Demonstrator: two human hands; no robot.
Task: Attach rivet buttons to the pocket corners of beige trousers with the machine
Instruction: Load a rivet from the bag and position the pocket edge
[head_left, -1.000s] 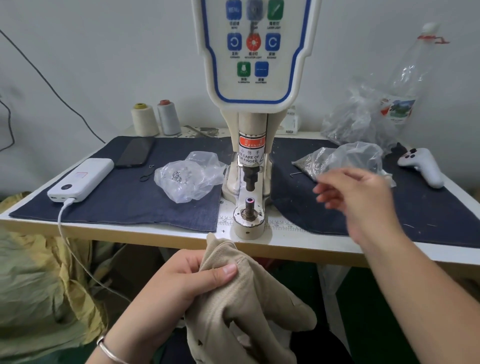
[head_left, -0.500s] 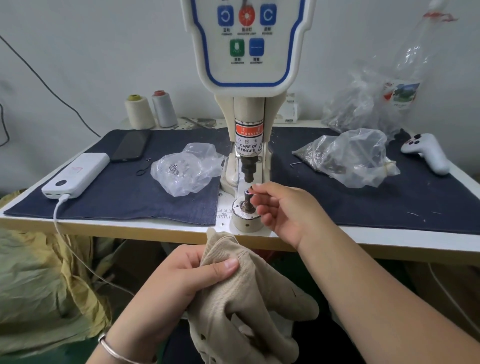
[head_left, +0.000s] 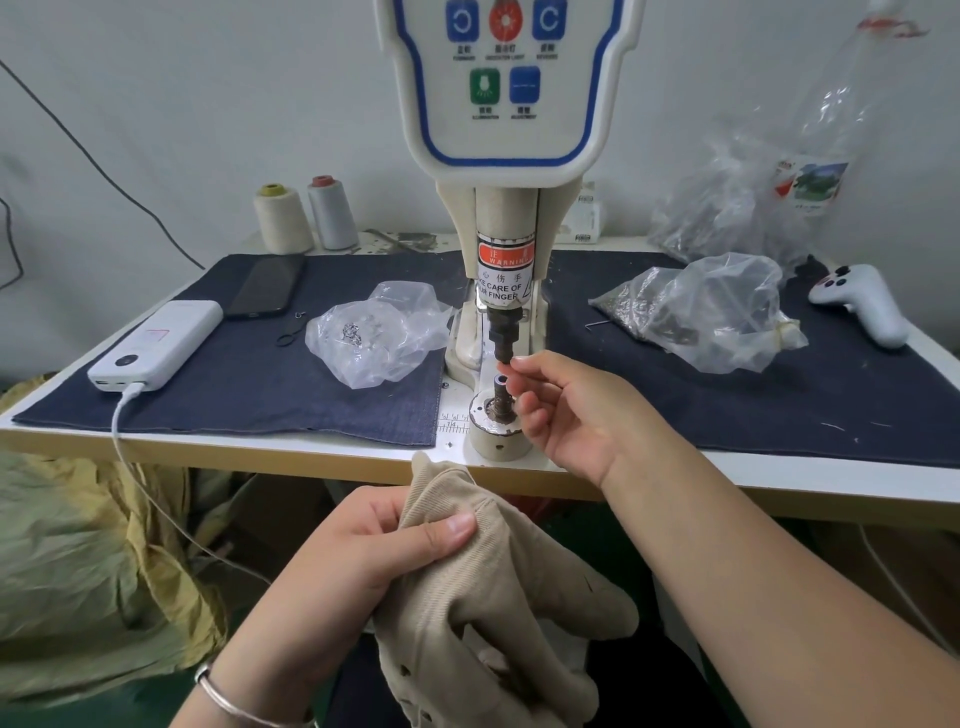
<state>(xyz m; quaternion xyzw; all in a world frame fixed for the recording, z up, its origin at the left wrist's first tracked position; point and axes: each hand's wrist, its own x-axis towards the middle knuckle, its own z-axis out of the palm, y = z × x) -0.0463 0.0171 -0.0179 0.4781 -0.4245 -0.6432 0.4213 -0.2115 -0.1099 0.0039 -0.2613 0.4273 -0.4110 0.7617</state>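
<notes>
The beige trousers (head_left: 498, 597) hang bunched below the table edge, and my left hand (head_left: 363, 561) grips a fold of them with the thumb on top. The rivet machine (head_left: 506, 114) stands in the middle of the table, its upper punch (head_left: 501, 340) above the lower die post (head_left: 501, 397). My right hand (head_left: 571, 410) is right of the die. Its thumb and forefinger pinch a tiny rivet button, barely visible, at the tip of the upper punch.
Clear bags of rivet parts lie left (head_left: 379, 332) and right (head_left: 717, 312) of the machine on a dark denim mat (head_left: 260, 384). A power bank (head_left: 156, 343), phone (head_left: 265, 286), thread spools (head_left: 283, 218) and white controller (head_left: 862, 306) lie further out.
My right hand came from the right bag to the lower die, then rose to the upper punch tip. My left hand kept hold of the trousers.
</notes>
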